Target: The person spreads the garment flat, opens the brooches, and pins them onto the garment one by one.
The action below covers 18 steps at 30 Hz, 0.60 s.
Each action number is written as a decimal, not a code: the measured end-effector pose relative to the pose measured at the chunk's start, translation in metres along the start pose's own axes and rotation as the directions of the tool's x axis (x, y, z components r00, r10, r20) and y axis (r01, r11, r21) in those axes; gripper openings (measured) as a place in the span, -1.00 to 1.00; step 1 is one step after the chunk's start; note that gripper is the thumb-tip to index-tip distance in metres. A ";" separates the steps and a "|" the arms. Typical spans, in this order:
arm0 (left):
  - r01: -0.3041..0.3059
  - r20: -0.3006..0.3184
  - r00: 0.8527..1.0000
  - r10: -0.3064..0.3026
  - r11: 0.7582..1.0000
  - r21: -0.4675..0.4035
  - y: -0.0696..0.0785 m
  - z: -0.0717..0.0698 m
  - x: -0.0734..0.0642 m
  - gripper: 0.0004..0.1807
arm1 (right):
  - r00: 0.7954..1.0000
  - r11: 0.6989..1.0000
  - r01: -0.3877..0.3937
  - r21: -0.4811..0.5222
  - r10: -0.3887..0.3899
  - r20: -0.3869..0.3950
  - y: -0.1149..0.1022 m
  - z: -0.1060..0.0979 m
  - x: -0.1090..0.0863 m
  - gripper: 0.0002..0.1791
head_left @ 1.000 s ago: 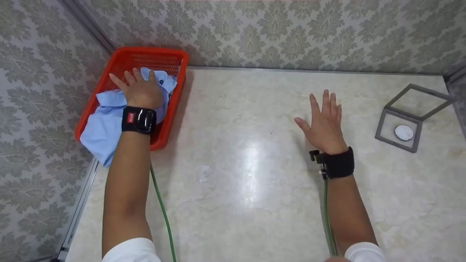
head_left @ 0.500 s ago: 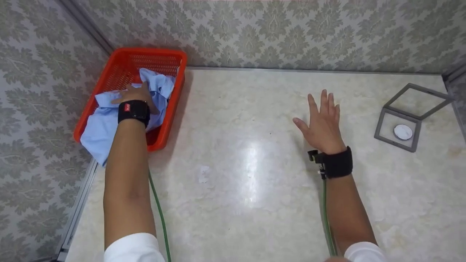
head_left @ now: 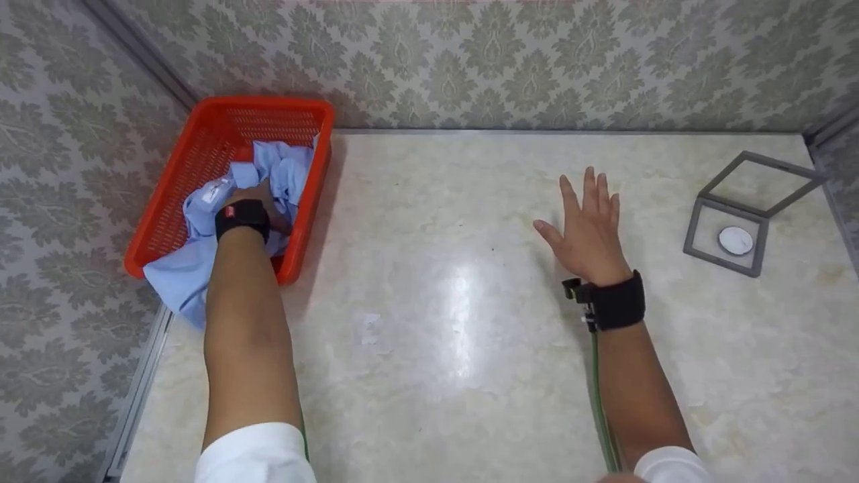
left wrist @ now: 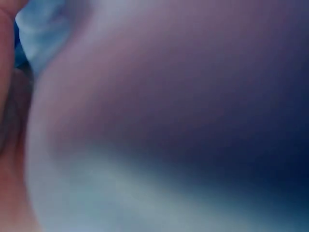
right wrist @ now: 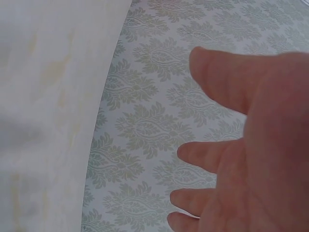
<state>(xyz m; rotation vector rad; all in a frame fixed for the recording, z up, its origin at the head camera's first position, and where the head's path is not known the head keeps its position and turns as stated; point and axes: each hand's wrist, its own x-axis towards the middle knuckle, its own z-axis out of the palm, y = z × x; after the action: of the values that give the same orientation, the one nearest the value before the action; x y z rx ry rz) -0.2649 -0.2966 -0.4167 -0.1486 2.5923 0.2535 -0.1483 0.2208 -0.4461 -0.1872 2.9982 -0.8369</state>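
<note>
Left hand: reached down inside the basket, this hand (head_left: 251, 192) is on the blue cloth; its fingers are hidden in the head view and the left wrist view is a blur, so whether it grips cannot be told.
Blue cloth: the pale blue cloth (head_left: 287, 169) lies bunched in the basket around the left hand, a fold spilling over the rim at the basket's 7 o'clock; a white tag (head_left: 213, 192) shows on it just beside the hand.
Red basket: a red basket (head_left: 312, 194) with mesh sides stands between 9 and 10 o'clock on the desk (head_left: 416, 201), near the walls.
Right hand: this hand (head_left: 590, 238) is at 3 o'clock from the desk's middle, fingers straight and pointing toward 12, thumb out toward 10, holding nothing.
Wrists: a black wristband (head_left: 241, 219) on the left, another black band (head_left: 619, 300) on the right, with a green cable (head_left: 596, 382) running from it toward 6 o'clock.
Grey frame: the unfolded hinged frame (head_left: 733, 206) sits farther out at 3 o'clock, well apart from the right hand; a white disc (head_left: 735, 240) lies within its nearer square.
</note>
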 end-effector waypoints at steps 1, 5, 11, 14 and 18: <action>0.015 -0.009 1.000 -0.015 1.000 -0.023 0.002 0.000 -0.004 0.13 | 1.000 1.000 0.001 0.001 -0.001 0.001 0.000 -0.001 0.000 -0.11; 0.045 -0.018 0.999 -0.046 0.997 -0.057 0.004 0.001 -0.009 0.03 | 1.000 1.000 0.006 0.007 -0.006 -0.002 -0.001 -0.003 -0.001 -0.11; 0.006 -0.064 0.998 -0.008 0.999 -0.033 0.004 0.003 -0.011 -0.25 | 1.000 1.000 0.003 0.006 -0.003 -0.004 0.000 -0.001 -0.002 -0.10; -0.009 -0.082 0.997 0.006 0.999 -0.033 0.004 0.005 -0.012 -0.31 | 1.000 1.000 0.001 0.005 -0.001 -0.004 0.000 0.000 -0.001 -0.10; -0.051 -0.105 0.993 0.052 0.999 0.012 0.001 0.006 -0.012 -0.46 | 1.000 1.000 0.002 0.006 -0.002 -0.015 0.000 0.002 -0.001 -0.11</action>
<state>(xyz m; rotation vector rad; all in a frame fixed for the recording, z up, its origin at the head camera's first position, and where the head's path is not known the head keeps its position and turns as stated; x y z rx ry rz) -0.2515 -0.2940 -0.4154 -0.0937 2.7045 0.2587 -0.1475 0.2203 -0.4476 -0.1854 3.0091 -0.8519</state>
